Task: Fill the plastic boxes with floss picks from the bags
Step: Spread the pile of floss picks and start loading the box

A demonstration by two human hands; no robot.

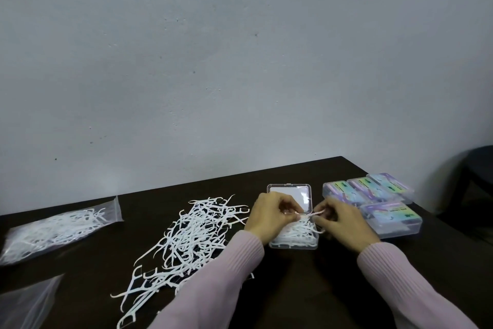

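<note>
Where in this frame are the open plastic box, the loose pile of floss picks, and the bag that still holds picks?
open plastic box [289, 193]: head view, on its raised clear lid.
loose pile of floss picks [192, 232]: head view, on the tangled middle of the heap.
bag with picks [57, 231]: head view, on the middle of the filled pouch.

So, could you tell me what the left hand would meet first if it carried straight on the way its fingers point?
Most likely the right hand: the left hand points across the open box towards it, both pinching one floss pick. Depth is hard to judge.

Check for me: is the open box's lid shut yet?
No, the open box has its lid folded back flat on the table behind both hands.
</note>
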